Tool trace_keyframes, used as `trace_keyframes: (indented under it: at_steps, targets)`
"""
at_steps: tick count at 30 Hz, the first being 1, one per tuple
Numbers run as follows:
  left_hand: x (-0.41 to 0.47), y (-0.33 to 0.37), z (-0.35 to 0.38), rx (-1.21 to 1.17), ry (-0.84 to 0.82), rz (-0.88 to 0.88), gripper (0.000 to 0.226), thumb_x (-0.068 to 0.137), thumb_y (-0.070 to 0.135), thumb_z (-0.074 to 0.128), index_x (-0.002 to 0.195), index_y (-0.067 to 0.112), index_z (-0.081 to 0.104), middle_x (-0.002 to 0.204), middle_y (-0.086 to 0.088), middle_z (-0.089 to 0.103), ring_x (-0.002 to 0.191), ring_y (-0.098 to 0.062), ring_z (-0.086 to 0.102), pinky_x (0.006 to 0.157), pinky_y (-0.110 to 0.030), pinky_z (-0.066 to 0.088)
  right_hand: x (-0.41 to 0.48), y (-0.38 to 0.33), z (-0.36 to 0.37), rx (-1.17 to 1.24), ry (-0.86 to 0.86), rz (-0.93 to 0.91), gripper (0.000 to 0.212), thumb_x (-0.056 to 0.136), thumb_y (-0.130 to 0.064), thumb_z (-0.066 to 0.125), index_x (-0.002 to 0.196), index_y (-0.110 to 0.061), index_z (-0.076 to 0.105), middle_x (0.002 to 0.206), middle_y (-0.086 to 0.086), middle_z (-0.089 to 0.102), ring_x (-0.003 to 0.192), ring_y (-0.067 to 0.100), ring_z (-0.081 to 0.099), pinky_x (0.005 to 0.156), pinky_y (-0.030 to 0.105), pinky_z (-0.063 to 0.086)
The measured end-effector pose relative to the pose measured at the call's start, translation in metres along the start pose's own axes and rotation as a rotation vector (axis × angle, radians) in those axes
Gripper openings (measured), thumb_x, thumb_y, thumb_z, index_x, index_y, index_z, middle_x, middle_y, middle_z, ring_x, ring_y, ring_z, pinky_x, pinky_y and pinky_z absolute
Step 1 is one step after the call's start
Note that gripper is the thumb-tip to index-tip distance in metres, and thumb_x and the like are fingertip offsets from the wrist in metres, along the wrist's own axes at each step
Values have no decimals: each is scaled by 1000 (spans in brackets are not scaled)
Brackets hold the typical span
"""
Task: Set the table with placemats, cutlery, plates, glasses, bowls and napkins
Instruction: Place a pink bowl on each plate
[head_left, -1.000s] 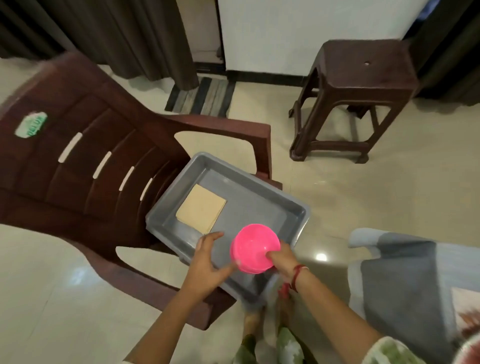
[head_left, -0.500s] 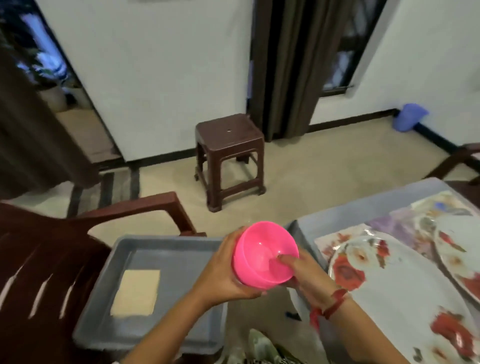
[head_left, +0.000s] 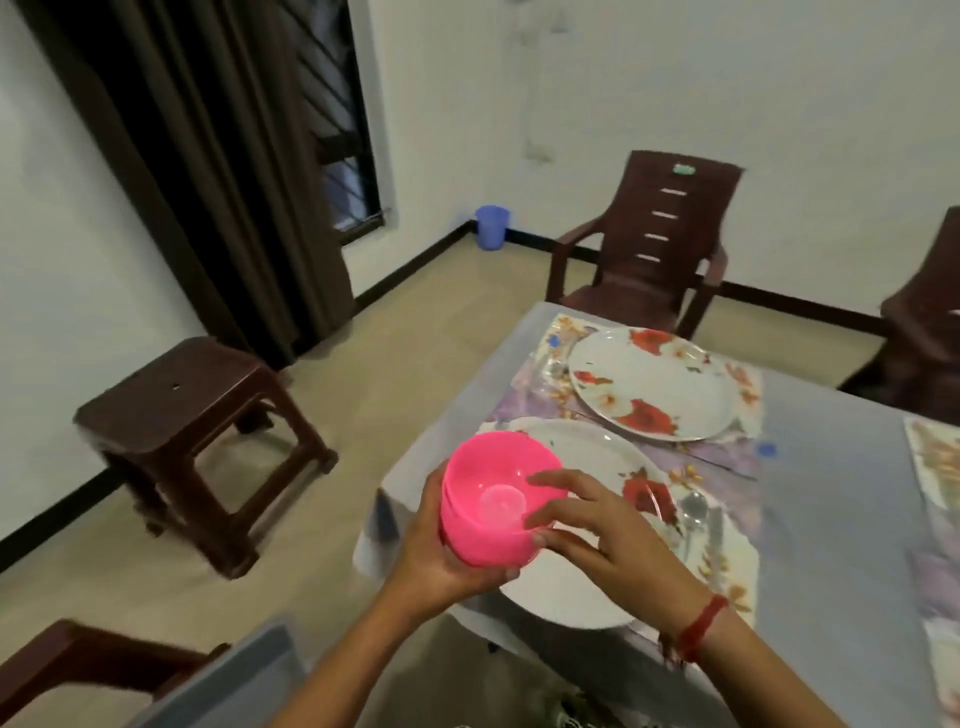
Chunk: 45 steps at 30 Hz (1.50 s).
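A stack of pink plastic bowls (head_left: 493, 499) is in the air by the near left corner of the table (head_left: 831, 493). My left hand (head_left: 441, 561) cups the stack from below and behind. My right hand (head_left: 597, 535) pinches the rim of the top bowl, thumb outside and fingers inside. Behind the bowls a white floral plate (head_left: 597, 519) lies on a flowered placemat (head_left: 727, 561), with cutlery (head_left: 693, 512) to its right. A second floral plate (head_left: 652, 382) lies on a placemat farther back.
A brown stool (head_left: 192, 415) stands on the floor to the left. The grey tray's corner (head_left: 234, 680) shows at bottom left on a chair arm (head_left: 78, 654). Two brown chairs (head_left: 649, 244) stand at the table's far side. Another placemat (head_left: 935, 457) lies at the right edge.
The view has swung right from the tray on the chair to the table. Both hands carried the pink bowls away from the tray and toward the table's corner, over the near plate.
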<state>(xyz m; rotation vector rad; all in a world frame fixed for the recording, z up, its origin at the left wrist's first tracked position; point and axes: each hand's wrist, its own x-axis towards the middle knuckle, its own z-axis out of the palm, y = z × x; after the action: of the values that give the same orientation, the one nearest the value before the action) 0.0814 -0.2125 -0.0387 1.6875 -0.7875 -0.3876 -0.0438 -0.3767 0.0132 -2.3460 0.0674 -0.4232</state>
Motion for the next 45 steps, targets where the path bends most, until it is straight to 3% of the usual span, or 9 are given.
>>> trace_keyframes:
  at_steps: [6,10,13,18,23,26,31,37,45]
  targets:
    - [31,-7,37,-10,-63,-28,113,35,62,86,131,46,30,126,32,43,118,8,45,88,-13,44,-15,30,-39,268,475,366,42,78,-62,56,92,-26,71,104,-15,62,100,11,59,80,17,50]
    - [48,-16,43,-30,-20,-52,107,32,63,86,124,58,32,120,34,48,112,8,50,83,-18,49,-23,103,-38,-86,278,627,17,89,-31,60,92,-20,72,108,-7,57,100,12,54,77,9,40]
    - [56,-13,46,-2,2,-66,104,29,64,86,118,65,33,120,35,47,110,12,50,79,-16,47,-27,152,-24,-227,77,661,19,90,-30,59,101,-22,72,112,-3,57,104,16,54,90,27,40]
    - [61,-9,56,16,9,-123,108,26,66,86,120,58,35,116,36,48,107,12,51,81,-34,53,-20,164,-13,-351,-10,606,36,90,-40,43,106,-24,71,119,-2,60,105,17,53,96,29,36]
    - [67,-8,70,18,-5,-142,109,31,54,92,125,53,37,119,24,51,112,-14,56,76,-49,56,-28,165,-12,-419,26,574,58,75,-46,63,129,-31,48,144,11,39,128,35,42,105,54,35]
    - [72,-3,84,42,-53,-111,110,34,57,90,129,50,36,126,25,49,118,-6,51,89,-34,49,-24,136,-36,-174,268,369,55,83,-43,52,135,-38,34,144,-5,33,133,11,30,110,31,28]
    - [80,9,109,72,-165,-134,125,30,71,82,138,43,25,128,23,43,115,1,48,77,-7,45,-21,105,-73,-234,-16,-49,36,86,-19,46,119,-28,58,130,-6,57,129,12,43,108,27,31]
    - [101,18,130,-31,-235,-57,101,38,48,91,124,52,39,119,24,52,110,3,53,77,-16,50,-26,113,-96,-249,-25,15,25,91,-22,43,104,-20,64,100,-3,68,97,11,61,89,20,46]
    - [156,20,144,24,-219,1,109,31,62,87,128,50,38,128,26,47,114,3,51,84,-20,49,-6,130,-147,-96,463,221,29,92,-21,45,104,-7,68,97,-6,64,90,2,56,83,5,41]
